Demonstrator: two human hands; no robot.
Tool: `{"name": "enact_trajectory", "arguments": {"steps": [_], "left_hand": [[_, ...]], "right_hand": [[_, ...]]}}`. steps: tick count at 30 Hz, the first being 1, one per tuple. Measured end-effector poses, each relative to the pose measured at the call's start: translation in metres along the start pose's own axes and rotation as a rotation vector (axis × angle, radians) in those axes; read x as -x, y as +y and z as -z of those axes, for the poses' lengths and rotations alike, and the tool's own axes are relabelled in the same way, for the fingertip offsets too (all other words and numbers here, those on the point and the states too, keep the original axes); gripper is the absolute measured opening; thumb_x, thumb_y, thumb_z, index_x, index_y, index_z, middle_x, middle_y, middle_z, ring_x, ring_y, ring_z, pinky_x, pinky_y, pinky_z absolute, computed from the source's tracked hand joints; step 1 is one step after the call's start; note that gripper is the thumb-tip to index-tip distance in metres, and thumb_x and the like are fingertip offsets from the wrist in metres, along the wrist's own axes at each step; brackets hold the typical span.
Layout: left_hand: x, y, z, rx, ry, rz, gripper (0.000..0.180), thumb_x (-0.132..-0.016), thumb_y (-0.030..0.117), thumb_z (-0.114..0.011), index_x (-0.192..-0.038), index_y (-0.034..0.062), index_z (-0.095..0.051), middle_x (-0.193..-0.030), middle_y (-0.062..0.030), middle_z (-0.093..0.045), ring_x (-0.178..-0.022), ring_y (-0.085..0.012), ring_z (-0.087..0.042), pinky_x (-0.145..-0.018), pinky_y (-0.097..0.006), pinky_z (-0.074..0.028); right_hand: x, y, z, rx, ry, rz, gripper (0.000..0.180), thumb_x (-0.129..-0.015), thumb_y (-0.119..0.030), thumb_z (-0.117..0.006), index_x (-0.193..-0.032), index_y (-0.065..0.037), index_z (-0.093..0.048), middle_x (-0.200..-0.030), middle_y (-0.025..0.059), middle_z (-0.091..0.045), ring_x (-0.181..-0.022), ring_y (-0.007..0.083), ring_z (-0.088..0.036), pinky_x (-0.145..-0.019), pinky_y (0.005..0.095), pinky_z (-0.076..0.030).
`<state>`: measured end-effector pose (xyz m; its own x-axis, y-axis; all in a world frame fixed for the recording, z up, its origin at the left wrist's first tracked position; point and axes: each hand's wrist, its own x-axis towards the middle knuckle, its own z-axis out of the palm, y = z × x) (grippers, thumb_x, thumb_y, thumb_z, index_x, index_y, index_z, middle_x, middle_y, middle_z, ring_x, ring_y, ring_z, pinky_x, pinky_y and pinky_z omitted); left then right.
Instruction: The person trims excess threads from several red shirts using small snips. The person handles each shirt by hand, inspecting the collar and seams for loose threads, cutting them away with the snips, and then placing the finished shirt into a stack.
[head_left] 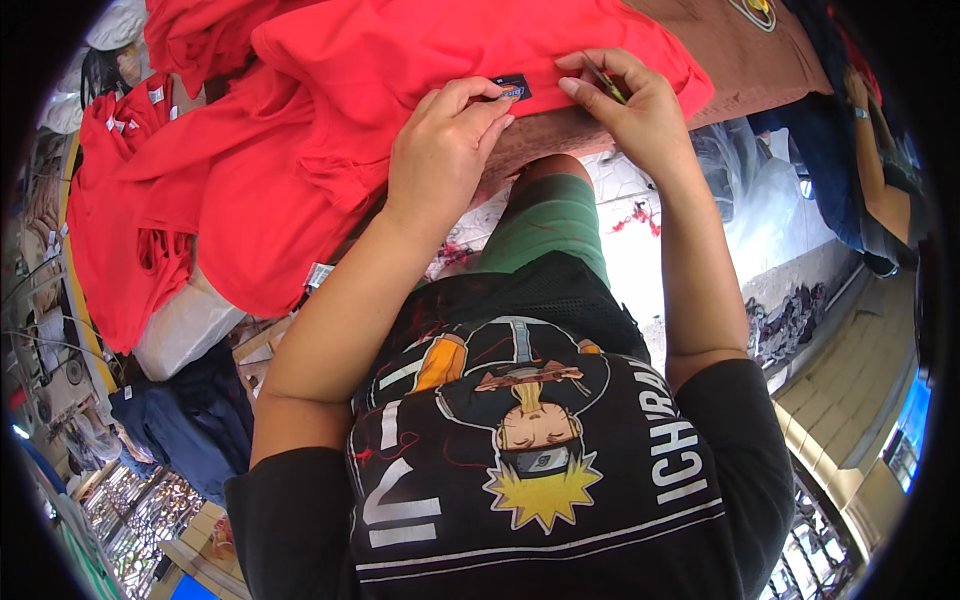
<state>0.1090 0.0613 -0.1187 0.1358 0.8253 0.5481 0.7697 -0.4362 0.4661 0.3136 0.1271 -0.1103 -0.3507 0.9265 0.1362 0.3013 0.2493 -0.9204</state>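
Observation:
A red garment (370,75) lies spread over a brown, cloth-covered surface (745,55). Sewn near its edge is a small dark woven label (512,87) with a coloured emblem. My left hand (445,145) pinches at the label's left and lower edge, thumb and forefinger close together. To the right of the label, my right hand (640,115) is closed around a small slim cutting tool, seemingly thread snips (606,80), with a dark blade and a yellow-green part. Its fingertips rest close to the red cloth.
More red garments (130,215) hang at the left over a pale plastic-wrapped bundle (185,325). Dark blue folded cloth (185,420) lies below them. Red thread scraps (640,218) litter the floor. Clear plastic (755,180) and another person's arm (872,165) are at the right.

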Motion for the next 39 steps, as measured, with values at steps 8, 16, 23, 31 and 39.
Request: {"name": "enact_trajectory", "arguments": {"steps": [8,16,23,31,39], "left_hand": [[-0.010,0.013,0.014,0.291,-0.096,0.376,0.016,-0.086,0.016,-0.065,-0.090,0.0002,-0.067,-0.092,-0.0101,-0.069,-0.083,-0.0267,-0.067,-0.075,-0.033,-0.052],[-0.011,0.014,0.013,0.530,-0.113,0.465,0.019,-0.091,0.016,-0.062,-0.097,-0.0005,-0.068,-0.099,-0.0096,-0.070,-0.091,-0.0177,-0.065,-0.087,-0.029,-0.048],[-0.045,0.005,0.107,0.982,-0.954,-0.199,0.030,-0.097,0.022,-0.055,-0.087,-0.0030,-0.068,-0.096,-0.0074,-0.067,-0.086,-0.0183,-0.063,-0.078,-0.027,-0.047],[-0.010,-0.019,0.046,0.635,-0.197,0.423,0.025,-0.086,0.016,-0.068,-0.107,0.0020,-0.067,-0.096,-0.0079,-0.066,-0.082,-0.0117,-0.063,-0.074,-0.025,-0.051],[-0.001,-0.010,0.027,0.271,-0.187,0.388,0.026,-0.078,0.015,-0.074,-0.103,0.0060,-0.070,-0.107,-0.0056,-0.063,-0.079,-0.0175,-0.065,-0.073,-0.030,-0.052]], "right_hand": [[0.020,-0.007,-0.010,-0.019,0.046,0.075,0.025,-0.090,-0.010,-0.064,-0.113,-0.002,-0.060,-0.098,0.0006,-0.059,-0.089,0.0084,-0.054,-0.082,0.0232,-0.044],[0.023,-0.018,-0.007,0.184,-0.001,0.277,0.020,-0.084,-0.005,-0.068,-0.103,0.001,-0.064,-0.096,0.0074,-0.059,-0.092,0.0142,-0.058,-0.078,0.0249,-0.047],[0.021,-0.027,0.000,0.300,0.113,0.118,0.023,-0.082,-0.009,-0.070,-0.104,-0.003,-0.065,-0.093,0.0060,-0.059,-0.083,0.0139,-0.058,-0.070,0.0242,-0.045],[-0.005,-0.022,-0.036,0.270,-0.029,0.183,0.025,-0.079,-0.009,-0.074,-0.103,-0.005,-0.066,-0.089,0.0059,-0.058,-0.082,0.0117,-0.058,-0.072,0.0256,-0.046],[0.015,-0.012,-0.014,-0.055,-0.163,0.098,0.017,-0.082,0.011,-0.061,-0.092,-0.002,-0.066,-0.092,0.0017,-0.058,-0.086,0.0088,-0.057,-0.075,0.0221,-0.045]]}}
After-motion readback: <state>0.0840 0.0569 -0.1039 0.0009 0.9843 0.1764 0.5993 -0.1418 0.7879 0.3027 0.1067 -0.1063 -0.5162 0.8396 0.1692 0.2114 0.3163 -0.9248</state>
